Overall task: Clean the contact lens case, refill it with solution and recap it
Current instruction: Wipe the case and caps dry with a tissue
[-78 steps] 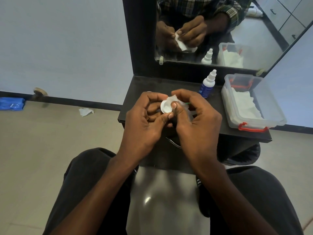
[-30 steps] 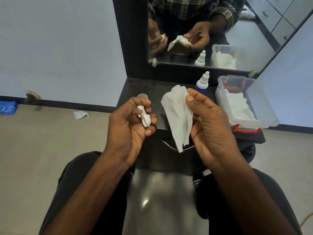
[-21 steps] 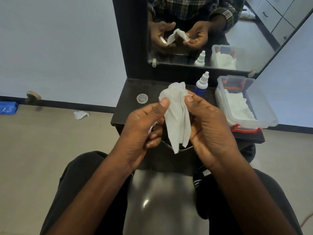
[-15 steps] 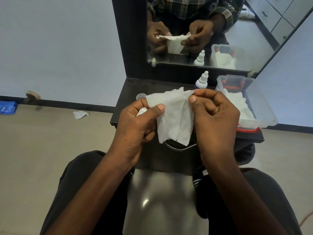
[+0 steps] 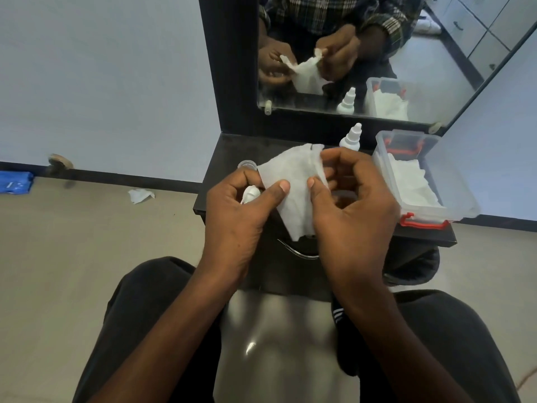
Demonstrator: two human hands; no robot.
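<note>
I see both hands raised over the dark worktop [image 5: 220, 158], a white tissue [image 5: 293, 196] stretched between them. Left hand [image 5: 235, 216]: thumb pressed onto the tissue's left edge, fingers curled round a small white piece, probably the contact lens case [image 5: 250, 194], though most of it is hidden in the palm. Right hand [image 5: 348, 205]: thumb and curled fingers pinch the tissue's right side. A clear round cap [image 5: 247, 164] lies on the worktop just behind the left hand. The solution bottle [image 5: 351, 139] stands upright at the back by the mirror [image 5: 436, 68], beside a clear plastic box [image 5: 453, 193] holding white tissues.
</note>
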